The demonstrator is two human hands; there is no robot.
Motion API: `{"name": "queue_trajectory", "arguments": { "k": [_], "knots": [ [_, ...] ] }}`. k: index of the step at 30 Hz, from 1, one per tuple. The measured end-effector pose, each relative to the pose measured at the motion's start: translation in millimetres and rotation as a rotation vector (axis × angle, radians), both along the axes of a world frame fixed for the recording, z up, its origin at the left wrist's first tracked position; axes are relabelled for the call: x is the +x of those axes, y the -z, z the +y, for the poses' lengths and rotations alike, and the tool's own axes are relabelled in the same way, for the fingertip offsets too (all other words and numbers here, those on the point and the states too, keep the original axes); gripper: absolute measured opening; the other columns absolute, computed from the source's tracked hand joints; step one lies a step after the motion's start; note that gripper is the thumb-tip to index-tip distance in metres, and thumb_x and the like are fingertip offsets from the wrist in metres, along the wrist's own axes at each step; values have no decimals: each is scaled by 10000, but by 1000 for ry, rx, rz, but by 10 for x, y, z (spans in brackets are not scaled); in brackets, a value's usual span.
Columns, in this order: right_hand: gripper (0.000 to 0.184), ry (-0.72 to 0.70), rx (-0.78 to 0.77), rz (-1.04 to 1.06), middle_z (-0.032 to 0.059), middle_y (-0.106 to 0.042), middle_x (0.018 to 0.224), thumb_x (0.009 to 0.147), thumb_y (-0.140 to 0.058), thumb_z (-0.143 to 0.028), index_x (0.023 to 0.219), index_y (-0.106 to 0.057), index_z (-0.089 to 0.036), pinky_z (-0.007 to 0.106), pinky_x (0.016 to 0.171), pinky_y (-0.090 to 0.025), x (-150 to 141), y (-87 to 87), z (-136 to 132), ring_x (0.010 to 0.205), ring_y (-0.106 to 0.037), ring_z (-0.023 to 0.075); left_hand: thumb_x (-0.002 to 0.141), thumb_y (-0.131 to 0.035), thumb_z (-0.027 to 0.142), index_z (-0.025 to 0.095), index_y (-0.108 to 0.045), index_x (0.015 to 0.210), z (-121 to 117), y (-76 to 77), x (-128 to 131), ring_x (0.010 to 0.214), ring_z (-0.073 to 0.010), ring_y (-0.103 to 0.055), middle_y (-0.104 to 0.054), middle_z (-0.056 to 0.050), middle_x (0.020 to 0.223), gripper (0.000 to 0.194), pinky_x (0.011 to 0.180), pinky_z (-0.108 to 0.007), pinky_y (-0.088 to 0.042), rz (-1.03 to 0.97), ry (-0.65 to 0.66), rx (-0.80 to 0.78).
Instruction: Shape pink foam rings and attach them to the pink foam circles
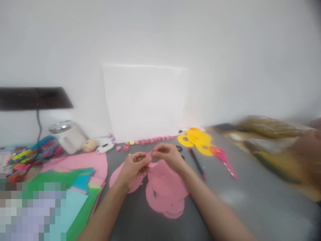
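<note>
Pink discs (165, 180), near centre: paper, matt, smooth. Yellow rings (198, 135), far right: paper by their look, likewise matt. Scissor handles (221, 155), right: smooth pink plastic. Tabletop (135, 216): matt grey, soft sheen near right. Jug (73, 140), far left: smooth white plastic, to my eye; lid (62, 127) shiny, metallic. Wall (225, 50): smooth, matt.

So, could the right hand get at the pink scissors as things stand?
Probably, once freed: the right hand seems to be pinching pink paper. The pink scissors lie uncovered, off to its right, with a low black-and-red pen between.
</note>
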State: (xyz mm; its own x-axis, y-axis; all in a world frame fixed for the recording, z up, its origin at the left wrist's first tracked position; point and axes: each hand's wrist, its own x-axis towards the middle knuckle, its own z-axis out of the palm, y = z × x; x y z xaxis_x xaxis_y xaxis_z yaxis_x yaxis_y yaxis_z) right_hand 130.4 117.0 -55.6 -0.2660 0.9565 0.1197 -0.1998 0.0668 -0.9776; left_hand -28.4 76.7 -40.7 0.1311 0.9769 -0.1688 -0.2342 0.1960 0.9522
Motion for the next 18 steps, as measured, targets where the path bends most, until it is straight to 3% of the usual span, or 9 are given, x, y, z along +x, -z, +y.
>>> {"name": "queue_trajectory", "arguments": {
  "k": [9,18],
  "knots": [
    [214,10,12,-19,-4,-653,630,581,-782,-299,672,-647,-161,266,620,-506,3,21,18,580,-596,112,610,-779,325,115,-624,776,-25,-11,1,421,-82,-513,-598,-3,547,309,406,-194,-366,20,22,12],
    [226,-56,1,7,45,-704,756,679,-714,-350,802,-698,-161,341,758,-531,-2,-18,-8,719,-655,161,618,-769,336,121,-638,776,-11,-9,-9,431,-87,-521,-628,-20,588,297,417,-205,-369,45,-16,-1]
  ]
}}
